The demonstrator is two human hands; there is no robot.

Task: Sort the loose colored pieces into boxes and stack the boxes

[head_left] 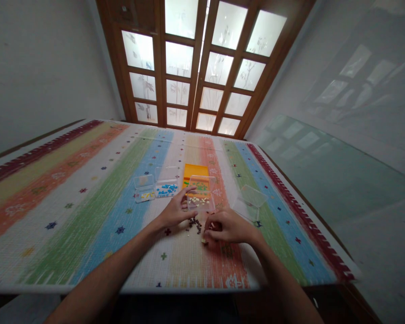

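Striped cloth (pixel 118 231); on it, clear boxes (pixel 167 188), brown pieces (pixel 198 226).

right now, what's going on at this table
A person's left hand is at an open transparent box of cream pieces; the right hand has its fingers down at the striped tablecloth, beside loose dark brown pieces. To the left stand a box of blue pieces and a box of yellow pieces; an orange box lies beyond.

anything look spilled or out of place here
Dark pieces lie loose on the cloth between the left hand and right hand, whereas the blue pieces sit in a box. Whether they spilled, I can't tell.
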